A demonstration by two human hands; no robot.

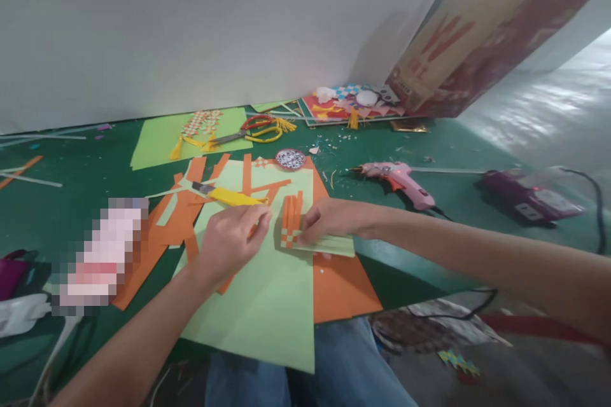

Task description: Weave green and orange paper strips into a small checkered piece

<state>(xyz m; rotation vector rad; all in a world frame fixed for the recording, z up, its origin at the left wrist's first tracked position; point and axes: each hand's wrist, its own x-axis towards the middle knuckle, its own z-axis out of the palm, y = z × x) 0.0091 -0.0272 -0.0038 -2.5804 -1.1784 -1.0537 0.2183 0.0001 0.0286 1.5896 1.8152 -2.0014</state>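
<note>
My left hand (229, 238) is closed in a pinch on an orange paper strip (224, 283) above a light green sheet (258, 305). My right hand (331, 219) presses its fingers on a small weave of orange and green paper strips (292, 222), holding it flat. The weave lies on the green sheet and an orange sheet (341, 289). Several cut orange strips (176, 222) lie to the left of my hands.
A yellow utility knife (229, 196) lies behind my left hand, a dish of googly eyes (291, 158) farther back. A pink glue gun (398, 179) and a purple power strip (529, 197) lie right. Scissors (248, 130) rest on another green sheet. The green table's edge (420, 292) is near right.
</note>
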